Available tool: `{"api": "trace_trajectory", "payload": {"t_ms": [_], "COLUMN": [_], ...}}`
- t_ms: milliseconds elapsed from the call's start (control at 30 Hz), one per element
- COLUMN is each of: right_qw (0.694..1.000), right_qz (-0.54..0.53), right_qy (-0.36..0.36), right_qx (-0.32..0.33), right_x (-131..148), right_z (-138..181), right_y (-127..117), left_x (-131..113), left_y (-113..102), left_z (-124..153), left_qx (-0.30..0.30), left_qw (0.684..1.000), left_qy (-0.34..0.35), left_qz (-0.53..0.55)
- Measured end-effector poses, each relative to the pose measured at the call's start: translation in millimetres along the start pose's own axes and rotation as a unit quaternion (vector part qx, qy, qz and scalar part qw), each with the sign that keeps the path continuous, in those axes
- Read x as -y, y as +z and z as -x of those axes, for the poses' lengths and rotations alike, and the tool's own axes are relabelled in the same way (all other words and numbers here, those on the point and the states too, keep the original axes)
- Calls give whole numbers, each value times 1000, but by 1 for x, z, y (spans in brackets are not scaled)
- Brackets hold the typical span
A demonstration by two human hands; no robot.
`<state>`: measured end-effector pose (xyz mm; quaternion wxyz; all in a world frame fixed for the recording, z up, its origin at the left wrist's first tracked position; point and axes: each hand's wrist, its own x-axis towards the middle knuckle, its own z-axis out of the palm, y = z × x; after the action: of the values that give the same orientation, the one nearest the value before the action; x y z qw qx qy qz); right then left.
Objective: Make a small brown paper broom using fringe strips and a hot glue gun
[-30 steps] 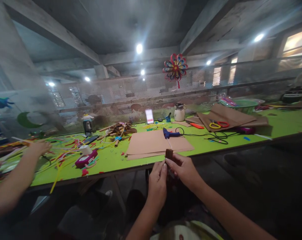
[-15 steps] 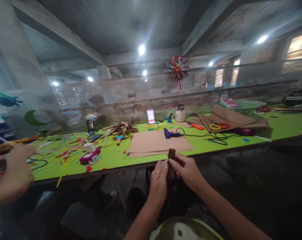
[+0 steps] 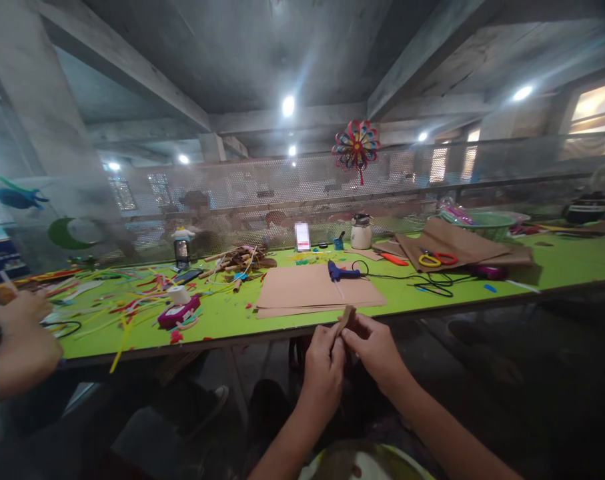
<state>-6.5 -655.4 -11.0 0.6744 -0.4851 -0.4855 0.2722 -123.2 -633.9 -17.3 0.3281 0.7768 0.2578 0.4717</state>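
My left hand (image 3: 323,363) and my right hand (image 3: 372,347) meet just below the near edge of the green table (image 3: 222,320). Both pinch a small brown folded cardboard strip (image 3: 347,315) that sticks up between the fingertips, tilted to the left. Right behind it on the table lie flat brown cardboard sheets (image 3: 312,293) with a blue glue gun (image 3: 342,272) on their far edge.
A co-worker's hands (image 3: 17,333) are at the far left over coloured paper strips (image 3: 127,310). A pink tape dispenser (image 3: 179,311), a bundle of sticks (image 3: 239,257), a phone (image 3: 301,235), a white jar (image 3: 361,231), scissors (image 3: 438,259) on folded cardboard and a green basket (image 3: 487,217) stand behind. A mesh fence backs the table.
The cardboard strip has tipped from upright to leaning left, and my hands have closed in on it. The co-worker's hand drew back from the table toward the left edge.
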Motion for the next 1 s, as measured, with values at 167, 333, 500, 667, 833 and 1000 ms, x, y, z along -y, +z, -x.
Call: {"api": "trace_trajectory", "payload": {"t_ms": [167, 333, 500, 667, 833, 1000], "right_qw": [1000, 998, 995, 990, 986, 988], "right_qz": [-13, -54, -79, -107, -125, -115], "right_qy": [13, 32, 61, 85, 97, 86], "right_qx": [-11, 3, -4, -35, -48, -65], "right_x": [-4, -5, -9, -17, -16, -13], "right_z": [4, 2, 4, 9, 5, 0], "right_y": [2, -1, 2, 13, 12, 2], "left_x": [5, 10, 22, 29, 22, 19], "left_y": [1, -2, 0, 4, 1, -4], "left_z": [-2, -5, -1, 3, 4, 7], "left_qx": [-14, 4, 33, 24, 59, 123], "left_qw": [999, 990, 981, 983, 974, 952], "left_qy": [-33, -127, -176, -169, -192, -234], "left_qz": [12, 69, 78, 66, 103, 153]}}
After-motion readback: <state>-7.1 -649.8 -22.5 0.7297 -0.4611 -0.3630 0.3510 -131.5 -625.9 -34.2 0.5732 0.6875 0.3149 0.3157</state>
